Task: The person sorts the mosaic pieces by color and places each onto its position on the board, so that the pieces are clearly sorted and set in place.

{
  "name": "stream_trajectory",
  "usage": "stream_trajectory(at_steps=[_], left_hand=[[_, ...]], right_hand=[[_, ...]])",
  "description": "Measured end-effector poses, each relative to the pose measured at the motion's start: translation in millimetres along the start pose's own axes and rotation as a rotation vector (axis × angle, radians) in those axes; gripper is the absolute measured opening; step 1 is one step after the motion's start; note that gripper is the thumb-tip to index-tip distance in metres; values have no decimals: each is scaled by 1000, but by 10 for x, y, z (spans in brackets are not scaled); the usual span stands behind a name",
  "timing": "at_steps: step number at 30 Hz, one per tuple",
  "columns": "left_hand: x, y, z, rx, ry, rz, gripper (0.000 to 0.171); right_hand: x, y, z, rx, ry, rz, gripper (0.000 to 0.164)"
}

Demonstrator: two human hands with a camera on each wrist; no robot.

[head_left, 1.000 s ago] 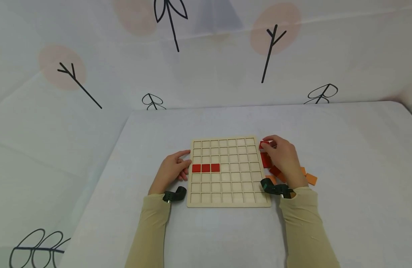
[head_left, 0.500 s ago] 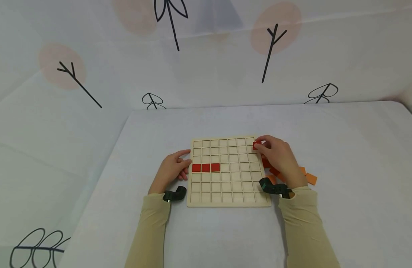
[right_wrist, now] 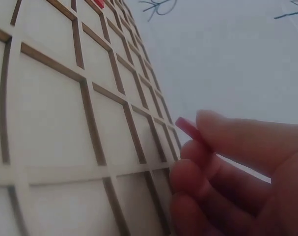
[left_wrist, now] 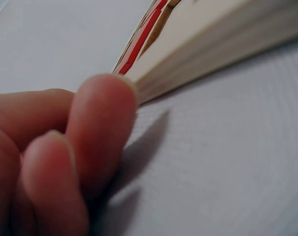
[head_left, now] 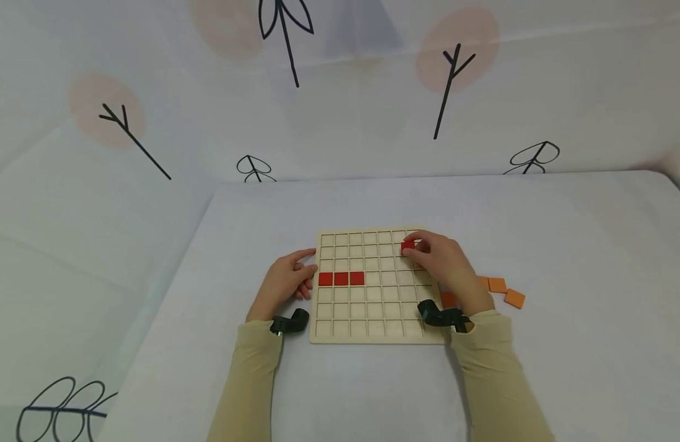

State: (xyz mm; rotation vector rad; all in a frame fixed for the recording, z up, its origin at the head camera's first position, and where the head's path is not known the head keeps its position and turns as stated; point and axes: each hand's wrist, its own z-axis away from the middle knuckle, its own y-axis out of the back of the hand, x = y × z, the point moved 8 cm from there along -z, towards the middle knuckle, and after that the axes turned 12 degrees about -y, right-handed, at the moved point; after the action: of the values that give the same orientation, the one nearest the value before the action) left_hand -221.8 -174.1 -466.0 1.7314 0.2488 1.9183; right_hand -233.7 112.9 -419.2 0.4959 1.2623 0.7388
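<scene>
Right hand: thin red square tile pinched, held over far-right pale wooden grid board | left hand: thumb/index apart, at board's left edge | tile best levelled, squared to 1 cell

one board, two hands, four red tiles visible, at least four orange tiles.

Plain khaki left sleeve, matching right sleeve, faint creases near the cuffs, left hand and right hand bare, dark rounded left wrist camera, dark bent right wrist camera
</scene>
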Motion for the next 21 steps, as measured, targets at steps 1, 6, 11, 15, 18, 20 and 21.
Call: stream_trajectory(at_steps=[1, 6, 11, 15, 18, 20, 21], left_hand=[[-2, 0, 1, 2, 0, 0, 45], [-6, 3, 4, 5, 0, -1, 45], [6, 5, 10, 1, -2, -5, 45], [3, 1, 3, 1, -6, -6, 46], [0, 0, -1, 4, -6, -8, 46], [2, 0, -1, 3, -6, -11, 45], [4, -1, -1, 2, -8, -13, 45]], right_hand=[[-3, -12, -3, -5, -1, 1, 31], [-14, -88, 1, -79, -7, -10, 30], [-28, -146, 10, -133, 7, 16, 34], [-48, -167, 23, -155, 26, 22, 33], [-81, -197, 38, -188, 48, 22, 33], [-101, -220, 48, -209, 60, 29, 33], [-108, -232, 52, -216, 64, 38, 34]])
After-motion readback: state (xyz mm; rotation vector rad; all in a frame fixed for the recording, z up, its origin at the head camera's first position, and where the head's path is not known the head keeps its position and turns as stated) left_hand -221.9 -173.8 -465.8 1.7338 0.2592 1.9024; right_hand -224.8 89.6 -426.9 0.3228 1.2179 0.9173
